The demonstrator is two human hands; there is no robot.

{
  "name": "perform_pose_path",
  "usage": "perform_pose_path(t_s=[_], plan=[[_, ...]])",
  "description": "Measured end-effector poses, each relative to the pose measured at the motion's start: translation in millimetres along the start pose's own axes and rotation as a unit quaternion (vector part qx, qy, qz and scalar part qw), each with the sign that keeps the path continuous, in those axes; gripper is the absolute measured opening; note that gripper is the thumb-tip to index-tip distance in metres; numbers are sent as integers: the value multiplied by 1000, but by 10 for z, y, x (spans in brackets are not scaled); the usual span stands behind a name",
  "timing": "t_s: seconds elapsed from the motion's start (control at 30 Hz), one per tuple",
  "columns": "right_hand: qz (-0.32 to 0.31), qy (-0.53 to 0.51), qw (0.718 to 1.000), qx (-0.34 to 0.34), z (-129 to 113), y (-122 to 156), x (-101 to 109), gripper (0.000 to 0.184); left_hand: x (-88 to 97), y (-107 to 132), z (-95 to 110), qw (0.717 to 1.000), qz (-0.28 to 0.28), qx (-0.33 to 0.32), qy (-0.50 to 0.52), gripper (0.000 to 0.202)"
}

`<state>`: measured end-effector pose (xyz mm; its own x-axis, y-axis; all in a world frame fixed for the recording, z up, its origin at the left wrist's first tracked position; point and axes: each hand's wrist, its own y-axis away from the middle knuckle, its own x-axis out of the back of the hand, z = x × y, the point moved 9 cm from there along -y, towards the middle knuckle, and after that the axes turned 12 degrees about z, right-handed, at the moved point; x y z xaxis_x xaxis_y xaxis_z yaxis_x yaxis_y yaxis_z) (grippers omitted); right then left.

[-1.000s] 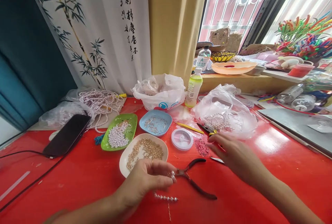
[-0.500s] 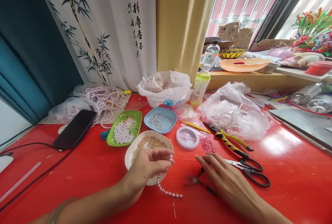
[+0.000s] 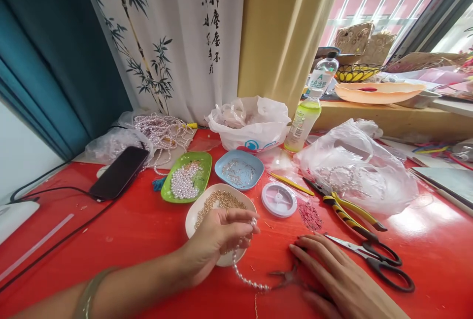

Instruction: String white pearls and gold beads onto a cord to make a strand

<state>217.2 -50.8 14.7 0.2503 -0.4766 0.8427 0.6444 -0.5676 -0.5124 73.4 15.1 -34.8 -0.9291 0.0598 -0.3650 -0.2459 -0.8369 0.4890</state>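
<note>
My left hand (image 3: 219, 236) is closed in a pinch on a short pearl strand (image 3: 248, 279), which hangs down onto the red table (image 3: 129, 240). It hovers over the near edge of a white dish of gold beads (image 3: 207, 205). My right hand (image 3: 338, 279) lies over small dark pliers (image 3: 286, 277) on the table, its fingers stretched along them. The strand's lower end reaches the pliers' tip.
A green dish of pearls (image 3: 186, 181), a blue dish of metal pins (image 3: 239, 170), a clear thread spool (image 3: 279, 199), yellow-handled pliers (image 3: 347, 209), black scissors (image 3: 373, 255), a phone (image 3: 118, 172) with cable, plastic bags (image 3: 360, 166) and a bottle (image 3: 303, 119) crowd the table.
My right hand drew back from the far tools and settled on the small pliers. My left hand lifted the pearl strand toward the white dish. The camera turned left.
</note>
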Motion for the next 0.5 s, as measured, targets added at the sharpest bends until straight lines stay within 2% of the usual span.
perform_pose_path(t_s=[0.1, 0.17, 0.23, 0.27, 0.3, 0.33, 0.4, 0.47, 0.5], plan=[[51, 15, 999, -2, 49, -11, -4, 33, -7, 6, 12, 1000, 0, 6, 4, 25], [76, -19, 996, -34, 144, -19, -3, 28, -6, 19, 29, 1000, 3, 3, 2, 24], [65, -108, 984, -126, 316, -45, -34, 23, -8, 31, 45, 1000, 1, -3, -2, 22], [49, -170, 965, -192, 408, -59, -68, 23, -11, 35, 50, 1000, -2, -8, -5, 22], [24, -239, 935, -262, 478, -69, -121, 24, -16, 38, 55, 1000, -7, -14, -9, 22], [-9, -310, 893, -328, 506, -77, -187, 26, -22, 38, 61, 1000, -13, -22, -16, 22], [-80, -440, 787, -425, 420, -107, -313, 31, -20, 31, 81, 999, -15, -44, -29, 23], [-132, -523, 702, -465, 247, -172, -372, 30, -9, 19, 101, 997, -10, -60, -40, 22], [-142, -547, 675, -473, 175, -208, -380, 29, -5, 14, 114, 997, -7, -68, -44, 22]])
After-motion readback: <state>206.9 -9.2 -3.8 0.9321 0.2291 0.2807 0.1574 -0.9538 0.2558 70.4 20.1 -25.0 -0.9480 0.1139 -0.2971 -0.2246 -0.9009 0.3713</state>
